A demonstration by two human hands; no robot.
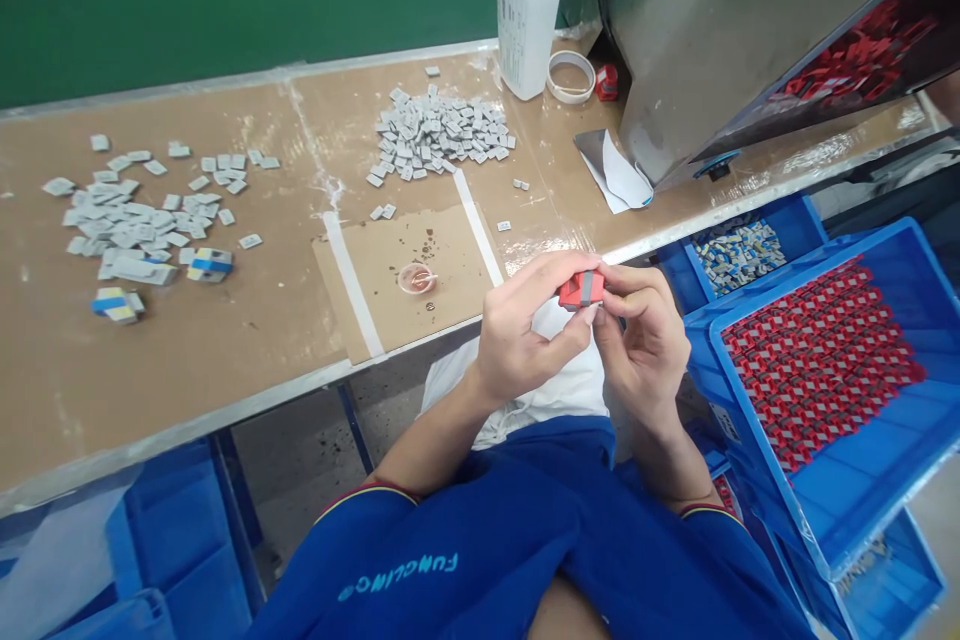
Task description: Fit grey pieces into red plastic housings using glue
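A small red block with a grey band is held up in front of the table's edge. My left hand pinches it from the left, between thumb and fingers. On its other side my right hand is closed, thumb and fingertips against the block's right end. To the left on the table, a small round dish of reddish-brown stuff sits on a cardboard sheet, with a thin white stick in it. Dark specks lie around the dish.
Small grey-white pieces are heaped at the table's middle and left. A white bottle and a tape roll stand at the back. To my right, a blue crate holds rows of red-and-grey blocks. A metal machine stands at right.
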